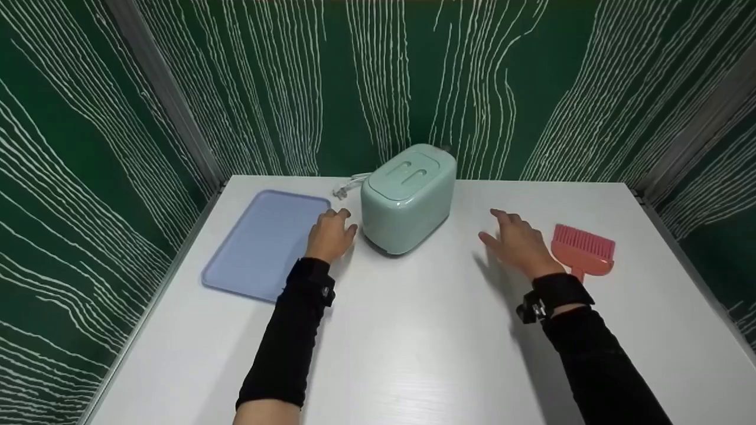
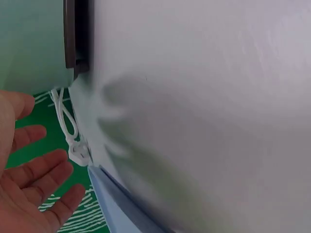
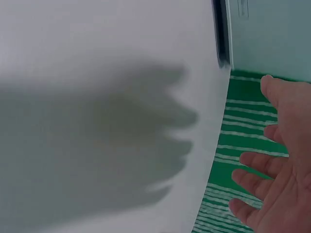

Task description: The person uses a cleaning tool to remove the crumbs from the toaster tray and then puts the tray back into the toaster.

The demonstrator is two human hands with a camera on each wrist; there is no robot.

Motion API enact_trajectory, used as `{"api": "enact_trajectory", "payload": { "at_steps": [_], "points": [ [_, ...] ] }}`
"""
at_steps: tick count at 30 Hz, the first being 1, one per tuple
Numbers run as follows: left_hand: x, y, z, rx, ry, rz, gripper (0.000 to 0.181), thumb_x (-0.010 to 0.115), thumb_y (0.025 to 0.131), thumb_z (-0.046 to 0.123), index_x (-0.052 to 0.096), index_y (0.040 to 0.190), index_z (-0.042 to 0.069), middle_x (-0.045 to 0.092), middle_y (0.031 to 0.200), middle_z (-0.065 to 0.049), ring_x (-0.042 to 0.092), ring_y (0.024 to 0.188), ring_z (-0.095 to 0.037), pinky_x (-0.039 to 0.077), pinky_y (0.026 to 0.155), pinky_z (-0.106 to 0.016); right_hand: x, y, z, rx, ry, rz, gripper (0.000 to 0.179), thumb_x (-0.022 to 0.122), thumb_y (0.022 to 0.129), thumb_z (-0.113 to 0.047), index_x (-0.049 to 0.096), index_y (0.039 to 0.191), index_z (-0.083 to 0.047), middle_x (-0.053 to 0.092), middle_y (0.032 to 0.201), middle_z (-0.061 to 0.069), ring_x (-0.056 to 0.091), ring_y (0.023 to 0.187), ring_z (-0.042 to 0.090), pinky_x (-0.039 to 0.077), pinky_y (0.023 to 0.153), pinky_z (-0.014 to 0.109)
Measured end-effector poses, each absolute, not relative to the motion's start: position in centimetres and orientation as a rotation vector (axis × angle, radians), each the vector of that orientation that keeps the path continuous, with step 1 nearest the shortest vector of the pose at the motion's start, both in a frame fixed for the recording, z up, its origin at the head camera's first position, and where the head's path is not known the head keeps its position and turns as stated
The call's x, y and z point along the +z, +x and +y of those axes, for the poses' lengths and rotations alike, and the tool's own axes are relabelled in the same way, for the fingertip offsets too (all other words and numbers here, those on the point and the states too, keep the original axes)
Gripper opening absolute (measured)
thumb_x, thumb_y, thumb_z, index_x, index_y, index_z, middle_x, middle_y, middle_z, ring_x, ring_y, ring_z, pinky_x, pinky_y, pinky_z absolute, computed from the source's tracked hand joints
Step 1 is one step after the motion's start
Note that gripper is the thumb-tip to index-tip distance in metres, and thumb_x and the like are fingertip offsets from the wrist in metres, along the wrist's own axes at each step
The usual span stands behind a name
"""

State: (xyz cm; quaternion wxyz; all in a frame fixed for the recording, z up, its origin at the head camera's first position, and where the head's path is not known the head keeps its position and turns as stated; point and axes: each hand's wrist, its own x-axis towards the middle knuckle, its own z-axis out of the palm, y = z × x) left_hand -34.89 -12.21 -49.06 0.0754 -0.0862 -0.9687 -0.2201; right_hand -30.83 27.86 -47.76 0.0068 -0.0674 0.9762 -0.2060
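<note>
A mint-green toaster with a closed lid on top stands at the back middle of the white table. Just left of it hovers my left hand, fingers spread loosely and holding nothing; in the head view it overlaps the right edge of a blue tray. On the toaster's other side, farther off, my right hand is held above the table with relaxed fingers and nothing in them. Its shadow falls on the tabletop in the right wrist view. A white power plug lies behind the left fingers.
A red-pink brush lies on the right, its handle partly hidden by my right wrist. The toaster's white cord trails at the table's back edge. Green walls with white lines enclose the table at the back and sides.
</note>
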Motion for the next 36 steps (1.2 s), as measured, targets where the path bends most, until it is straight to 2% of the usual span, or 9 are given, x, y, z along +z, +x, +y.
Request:
{"api": "enact_trajectory", "payload": {
  "at_steps": [4,7,10,14,16,20,25,31,36],
  "points": [
    [-49.7,-34.5,-11.8,-0.869,-0.245,-2.876,0.028,0.066,0.106,0.021,0.073,0.125,0.001,0.074,0.113,-0.022,0.072,0.109,-0.037,0.061,0.095,-0.047,-47.6,-30.5,25.5,-0.705,-0.305,3.129,0.067,0.059,0.110,-0.038,0.038,0.162,-0.001,0.049,0.153,0.037,0.051,0.138,0.059,0.039,0.116,0.077],
    [-50.0,-34.2,-11.4,-1.086,-0.161,-2.865,0.025,0.066,0.105,0.020,0.074,0.121,0.002,0.077,0.099,-0.016,0.072,0.087,-0.027,0.060,0.077,-0.036,-46.9,-30.2,23.7,-0.757,-0.408,3.208,0.062,0.063,0.109,-0.035,0.044,0.158,-0.001,0.056,0.147,0.034,0.056,0.132,0.056,0.045,0.112,0.075],
    [-50.3,-33.8,-11.0,-1.335,-0.031,-2.857,0.025,0.064,0.106,0.022,0.072,0.123,0.004,0.076,0.088,-0.008,0.066,0.065,-0.018,0.053,0.056,-0.029,-46.1,-30.1,22.0,-0.819,-0.503,3.278,0.056,0.067,0.108,-0.032,0.050,0.152,-0.001,0.059,0.142,0.031,0.060,0.128,0.052,0.049,0.108,0.071],
    [-50.9,-33.4,-10.6,-1.577,0.091,-2.822,0.025,0.063,0.108,0.025,0.070,0.123,0.007,0.072,0.079,-0.005,0.058,0.051,-0.013,0.046,0.042,-0.026,-45.2,-29.9,20.2,-0.948,-0.546,3.268,0.046,0.068,0.107,-0.028,0.056,0.143,-0.002,0.063,0.135,0.026,0.064,0.124,0.046,0.054,0.103,0.065],
    [-51.2,-33.2,-10.4,-1.659,0.124,-2.788,0.023,0.063,0.108,0.025,0.069,0.121,0.007,0.071,0.076,-0.006,0.058,0.051,-0.013,0.046,0.043,-0.025,-45.0,-29.8,19.3,-1.023,-0.524,3.206,0.040,0.067,0.108,-0.027,0.060,0.137,-0.002,0.065,0.128,0.023,0.067,0.120,0.042,0.057,0.101,0.061],
    [-51.6,-32.9,-10.3,-1.828,0.172,-2.686,0.018,0.063,0.107,0.019,0.068,0.116,0.005,0.069,0.070,-0.007,0.061,0.053,-0.013,0.052,0.047,-0.024,-46.0,-29.6,17.4,-1.149,-0.415,3.028,0.029,0.065,0.109,-0.028,0.066,0.122,-0.002,0.072,0.110,0.016,0.072,0.100,0.032,0.062,0.085,0.046],
    [-51.5,-32.8,-10.3,-1.856,0.165,-2.640,0.014,0.063,0.106,0.016,0.068,0.112,0.004,0.067,0.066,-0.005,0.061,0.050,-0.013,0.053,0.048,-0.023,-48.1,-29.3,14.9,-1.206,-0.345,2.867,0.028,0.064,0.108,-0.031,0.071,0.112,-0.005,0.074,0.094,0.010,0.066,0.081,0.020,0.053,0.069,0.030],
    [-51.4,-32.5,-10.0,-2.004,0.225,-2.590,0.017,0.062,0.107,0.015,0.068,0.115,0.001,0.068,0.073,-0.007,0.064,0.056,-0.011,0.059,0.052,-0.022,-49.2,-29.2,12.9,-1.227,-0.354,2.876,0.026,0.067,0.107,-0.030,0.071,0.105,-0.005,0.072,0.085,0.008,0.061,0.073,0.016,0.048,0.065,0.028],
    [-52.0,-32.5,-9.4,-2.266,0.321,-2.471,0.024,0.058,0.110,0.016,0.064,0.122,-0.004,0.069,0.081,-0.007,0.067,0.060,-0.010,0.061,0.055,-0.021,-48.3,-29.2,12.2,-1.296,-0.357,2.904,0.025,0.067,0.107,-0.030,0.070,0.106,-0.006,0.074,0.090,0.009,0.067,0.078,0.019,0.051,0.067,0.029]
  ]
}}
